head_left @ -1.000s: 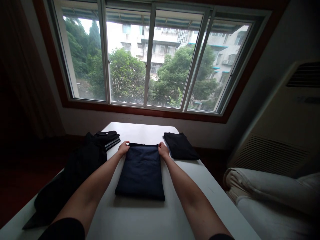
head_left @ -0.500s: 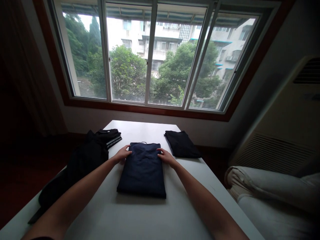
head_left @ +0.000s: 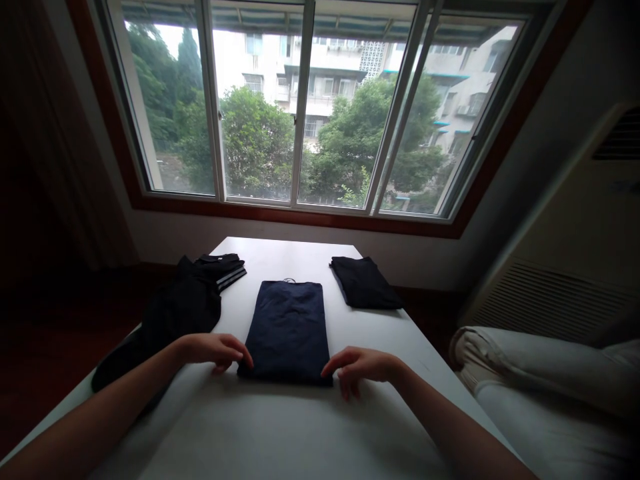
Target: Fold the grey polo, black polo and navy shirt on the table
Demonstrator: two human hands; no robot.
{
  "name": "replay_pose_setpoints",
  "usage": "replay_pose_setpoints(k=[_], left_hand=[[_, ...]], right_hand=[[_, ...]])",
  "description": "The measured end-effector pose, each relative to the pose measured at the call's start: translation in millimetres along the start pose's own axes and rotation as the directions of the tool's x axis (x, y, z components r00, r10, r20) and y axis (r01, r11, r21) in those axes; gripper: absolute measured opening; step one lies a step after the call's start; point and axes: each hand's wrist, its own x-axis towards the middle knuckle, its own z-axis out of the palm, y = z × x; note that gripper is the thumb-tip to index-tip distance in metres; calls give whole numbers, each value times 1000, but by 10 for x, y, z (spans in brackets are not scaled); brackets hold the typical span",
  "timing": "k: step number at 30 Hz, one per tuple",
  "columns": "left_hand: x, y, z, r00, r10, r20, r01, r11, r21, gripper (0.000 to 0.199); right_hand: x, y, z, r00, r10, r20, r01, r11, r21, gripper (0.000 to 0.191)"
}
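A folded dark navy garment (head_left: pixel 287 327) lies flat on the white table (head_left: pixel 280 433), with a thin loop of cord showing at its far edge. My left hand (head_left: pixel 217 350) is at the garment's near left corner, its index finger touching the cloth and the other fingers curled loosely below. At the near right corner, my right hand (head_left: pixel 363 365) rests an index fingertip on the edge, with its other fingers hanging apart over the table. Neither hand is closed round the cloth.
A loose heap of black clothing (head_left: pixel 180 307) with striped trim lies along the table's left side. Another folded dark garment (head_left: pixel 365 283) sits at the far right edge. Pale padded cushions or bedding (head_left: pixel 540 373) are beyond the right side. A window (head_left: pixel 295 113) is ahead.
Both hands have moved from the garment's far corners back toward me to its near corners. The garment stays folded in nearly the same place.
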Motion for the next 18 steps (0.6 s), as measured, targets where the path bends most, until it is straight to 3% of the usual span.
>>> replay_pose_setpoints(k=[4, 9, 13, 15, 18], left_hand=[[-159, -23, 105, 1000, -8, -15, 9, 997, 79, 54], [-335, 70, 175, 997, -6, -76, 15, 992, 126, 52], [-338, 116, 204, 995, -17, -99, 37, 978, 206, 52], [-272, 138, 250, 969, 59, -239, 22, 947, 319, 49], [-95, 204, 409, 846, 289, -448, 5, 835, 549, 38]], right_hand=[[-125, 4, 179, 998, -56, -31, 54, 996, -73, 52], [-342, -228, 328, 998, -56, -33, 43, 953, -301, 44], [-386, -355, 399, 990, -102, -97, 55, 912, -406, 42], [-305, -378, 446, 956, -196, -219, 86, 899, -429, 40], [-63, -426, 561, 820, -393, -415, 116, 826, -552, 31]])
